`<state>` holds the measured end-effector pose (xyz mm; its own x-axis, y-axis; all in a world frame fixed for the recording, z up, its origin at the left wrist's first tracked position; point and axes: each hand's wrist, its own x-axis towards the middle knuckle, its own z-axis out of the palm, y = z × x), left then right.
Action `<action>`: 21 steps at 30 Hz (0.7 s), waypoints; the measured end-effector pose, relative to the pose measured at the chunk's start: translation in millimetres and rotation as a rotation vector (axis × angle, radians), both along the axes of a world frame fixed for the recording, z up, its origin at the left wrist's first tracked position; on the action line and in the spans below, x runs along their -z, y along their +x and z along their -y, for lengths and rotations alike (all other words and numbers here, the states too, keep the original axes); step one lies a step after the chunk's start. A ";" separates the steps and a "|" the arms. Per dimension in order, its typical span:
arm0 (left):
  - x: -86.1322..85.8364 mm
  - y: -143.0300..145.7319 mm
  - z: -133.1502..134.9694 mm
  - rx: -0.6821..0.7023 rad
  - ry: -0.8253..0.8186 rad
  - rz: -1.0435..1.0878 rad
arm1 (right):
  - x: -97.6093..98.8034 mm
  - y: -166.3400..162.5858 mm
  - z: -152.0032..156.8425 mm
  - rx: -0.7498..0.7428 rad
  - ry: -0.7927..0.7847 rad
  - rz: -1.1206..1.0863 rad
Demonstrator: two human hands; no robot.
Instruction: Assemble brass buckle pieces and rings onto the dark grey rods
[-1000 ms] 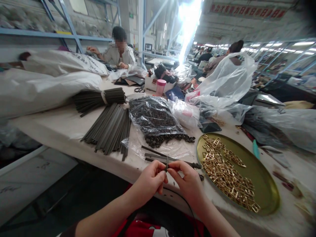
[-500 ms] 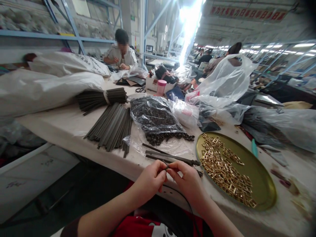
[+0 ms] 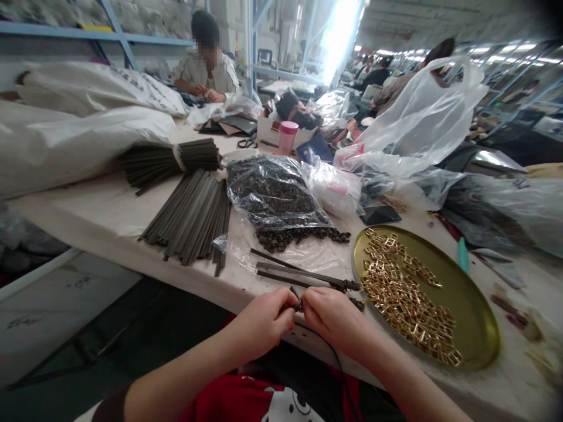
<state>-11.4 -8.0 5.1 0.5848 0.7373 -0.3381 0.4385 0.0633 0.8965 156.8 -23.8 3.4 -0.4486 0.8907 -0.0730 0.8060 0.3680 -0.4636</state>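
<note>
Close to the table's front edge, my left hand (image 3: 273, 316) and my right hand (image 3: 331, 316) meet fingertip to fingertip. Both are closed in a pinch on a short dark strip (image 3: 296, 296), whose bent end sticks up between them; the rest of it is hidden by my fingers. Just beyond lie a few long dark strips (image 3: 294, 275), some with small dark pieces at their right ends. To my right, many gold-coloured buckles (image 3: 409, 293) are heaped on a round gold tray (image 3: 477, 334).
A clear plastic bag (image 3: 272, 193) spills small black loops onto the table (image 3: 105, 205). Left of it lie loose dark strips (image 3: 191, 217) and a tied bundle (image 3: 197, 155). Behind are a pink-lidded cup (image 3: 288, 138), scissors (image 3: 247, 143) and white sacks (image 3: 83, 149). A person (image 3: 211, 64) sits opposite.
The fingers of my right hand have curled in further, and the strip's end now shows more above my fingertips. The camera view has tilted slightly downward.
</note>
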 end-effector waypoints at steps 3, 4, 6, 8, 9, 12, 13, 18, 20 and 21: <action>6.0 0.3 -4.9 0.006 -0.086 0.031 | 3.1 1.9 -4.2 -0.008 -0.031 -0.014; 7.1 0.4 -6.5 0.005 -0.094 0.035 | 4.7 2.3 -5.3 -0.012 -0.041 -0.016; 8.1 0.7 -9.2 0.005 -0.098 0.034 | 8.3 3.1 -7.4 -0.015 -0.055 -0.012; 8.0 1.2 -11.1 0.012 -0.105 0.023 | 11.7 3.7 -9.3 -0.013 -0.070 -0.011; 7.7 1.4 -11.9 0.014 -0.107 0.014 | 12.9 3.9 -10.1 -0.011 -0.076 -0.013; 7.3 1.7 -13.0 0.016 -0.102 -0.013 | 13.6 3.9 -11.6 -0.007 -0.092 -0.030; 7.5 1.6 -13.1 0.014 -0.086 -0.021 | 13.3 3.7 -11.8 -0.008 -0.095 -0.036; 9.9 0.5 -9.4 0.016 -0.007 -0.037 | 15.3 2.6 -9.3 -0.025 -0.105 -0.051; 10.3 0.0 -6.8 0.013 -0.024 -0.028 | 17.3 2.5 -6.8 -0.030 -0.113 -0.067; 10.2 -0.4 -5.7 0.013 -0.047 -0.015 | 17.5 2.5 -5.3 -0.027 -0.118 -0.078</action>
